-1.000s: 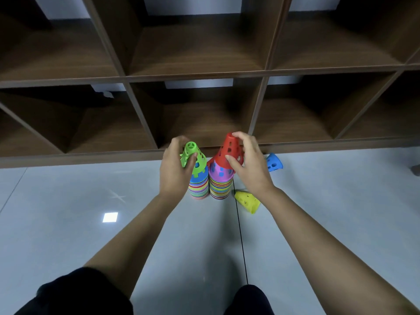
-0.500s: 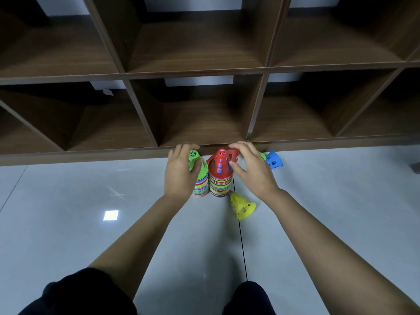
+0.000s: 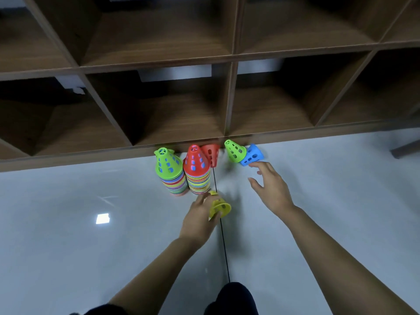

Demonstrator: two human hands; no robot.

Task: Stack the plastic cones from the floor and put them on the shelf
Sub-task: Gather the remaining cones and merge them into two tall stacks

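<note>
Starting closest in: dark clothing point(image 3: 231, 298) at the bottom edge, then two bare forearms reaching out over the floor point(image 3: 68, 223). The left hand point(image 3: 198, 220) has its fingers curled round a small yellow cone point(image 3: 220, 207), which is tilted so its wide mouth shows. The right hand point(image 3: 271, 189) is spread wide and holding nothing, fingertips right by a blue cone point(image 3: 251, 155); can't tell if they actually touch it.

All the cones are thin shiny plastic, tapered, with flat tops and little holes punched through the walls. Just past the left hand two upright stacks stand side by side: a green-topped stack point(image 3: 169, 169) on the left and a red-topped stack point(image 3: 196, 168) on the right, with stripy multicolour rims showing below. Behind the red-topped one a loose red cone point(image 3: 211, 153) lies on its side, and a loose green cone point(image 3: 235, 151) leans against the blue one.

The floor's glossy pale grey, with a thin black seam point(image 3: 223, 246) and a bright square glare point(image 3: 102, 218). Farthest back is the shelf point(image 3: 229, 98), dark wood-grain cubbies right down at floor level.
</note>
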